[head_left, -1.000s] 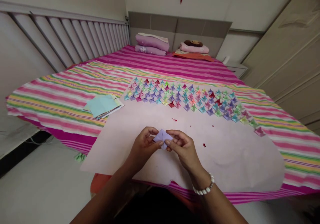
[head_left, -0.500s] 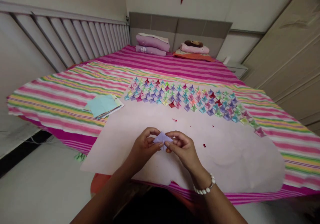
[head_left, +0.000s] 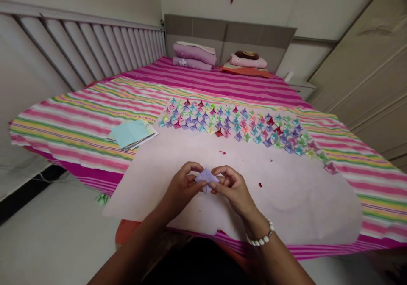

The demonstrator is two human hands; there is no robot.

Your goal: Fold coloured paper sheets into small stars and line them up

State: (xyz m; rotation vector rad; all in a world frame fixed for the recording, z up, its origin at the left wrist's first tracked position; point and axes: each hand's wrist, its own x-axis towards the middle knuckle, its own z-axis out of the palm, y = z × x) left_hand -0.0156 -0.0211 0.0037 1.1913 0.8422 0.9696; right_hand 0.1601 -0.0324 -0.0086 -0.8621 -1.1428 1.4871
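A small lavender folded paper piece (head_left: 206,175), diamond-shaped with creases meeting at its middle, is held up over the large pale sheet (head_left: 178,153). My left hand (head_left: 186,183) pinches its left side, thumb on the near face. On the right side my right hand (head_left: 231,187) grips it the same way, a white bead bracelet at that wrist. The fingertips behind the paper are partly hidden. Beyond the hands, several rows of small folded paper shapes (head_left: 218,131) in many colours stand along the far part of the sheet.
A stack of square coloured papers (head_left: 132,133) lies at the sheet's left edge. Small dark red scraps (head_left: 260,185) are scattered on the sheet. Under it is a striped bedspread (head_left: 79,120). Folded bedding (head_left: 194,56) sits by the headboard, and a metal rail (head_left: 95,50) runs along the left.
Both hands keep their pinch on the lavender paper. Its lower centre looks slightly more opened and its creases stand out more; otherwise the scene is nearly the same.
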